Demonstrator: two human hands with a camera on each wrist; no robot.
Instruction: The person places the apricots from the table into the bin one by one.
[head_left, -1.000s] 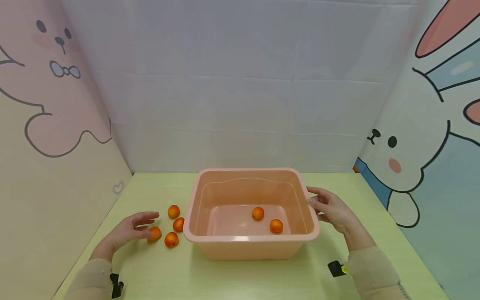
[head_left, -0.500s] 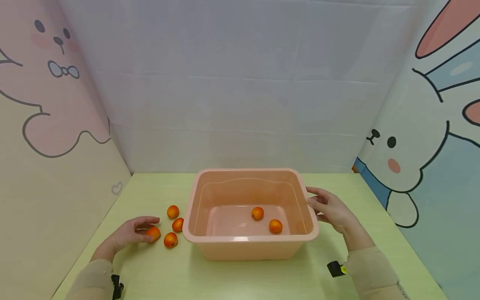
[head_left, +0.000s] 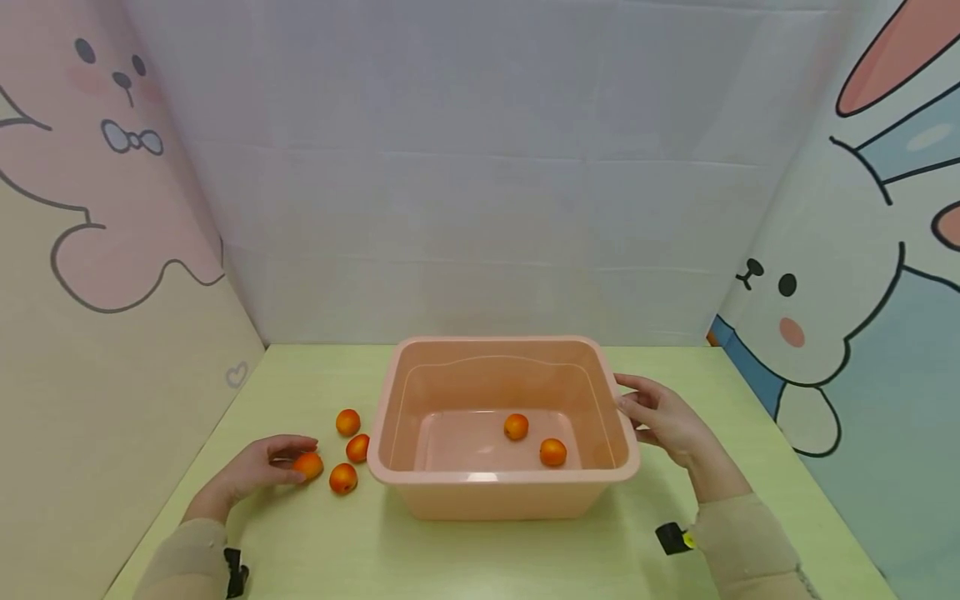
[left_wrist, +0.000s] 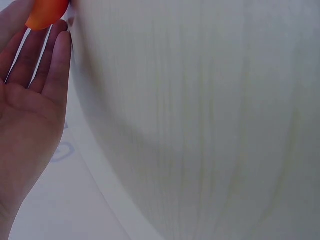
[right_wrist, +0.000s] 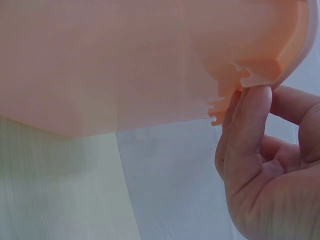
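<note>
Left hand: the left hand (head_left: 258, 465) has thumb and fingers bent around one orange fruit (head_left: 309, 466); it holds this fruit between them, how tightly I cannot tell.
Held fruit: on the left part of the counter (head_left: 495, 562), the nearest to the hand of four fruits there.
Other loose fruits: the back fruit (head_left: 348, 422), the middle fruit (head_left: 358, 448) beside the tub, and the front fruit (head_left: 343, 478).
Right hand: the right hand (head_left: 663, 419) grips the tub's right rim, with fingers reaching under the edge.
Tub: the pink tub (head_left: 504, 478) stands upright at the middle of the counter.
Inside the tub: two fruits on its floor, the rear one (head_left: 516, 427) and the front one (head_left: 553, 452), apart from each other.
Walls: a whitish sheet (head_left: 480, 183) behind; a cartoon rabbit (head_left: 825, 317) at right.
</note>
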